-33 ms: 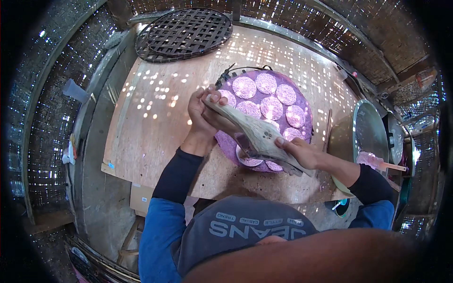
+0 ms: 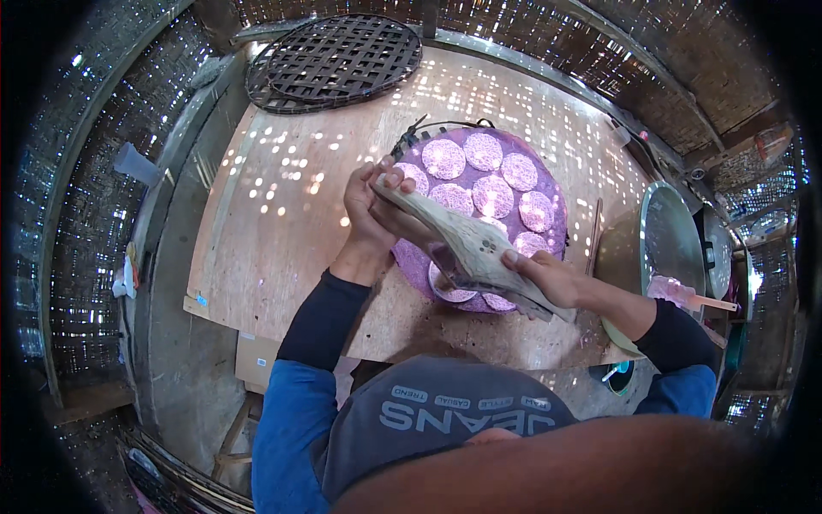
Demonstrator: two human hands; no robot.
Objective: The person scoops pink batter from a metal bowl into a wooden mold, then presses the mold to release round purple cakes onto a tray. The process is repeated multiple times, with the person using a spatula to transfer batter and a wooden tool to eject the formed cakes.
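Both hands hold a pale greyish-beige, cloth-like piece (image 2: pixel 462 236) with a few dark spots, stretched slantwise between them. I cannot make out whether it is cloth or some stiffer material. My left hand (image 2: pixel 370 206) is closed round its upper left end. My right hand (image 2: pixel 548 278) grips the lower right part, thumb on top. Beneath the piece lies a round purple sheet (image 2: pixel 548 184) bearing several pink, speckled discs (image 2: pixel 492 196). Near the front of the sheet, a round pale rim (image 2: pixel 441 291) surrounds pink stuff, partly hidden by the held piece.
Everything lies on a wooden board table (image 2: pixel 282 231). Dark woven trays (image 2: pixel 338 64) rest at the far left corner. A large metal pot (image 2: pixel 664 236) stands at the right, with a pink-smeared, wooden-handled tool (image 2: pixel 698 301) by its near rim. Sticks (image 2: pixel 594 236) lie left of the pot.
My left hand and the pale piece have shifted very slightly to the right. Both hands keep their grip.
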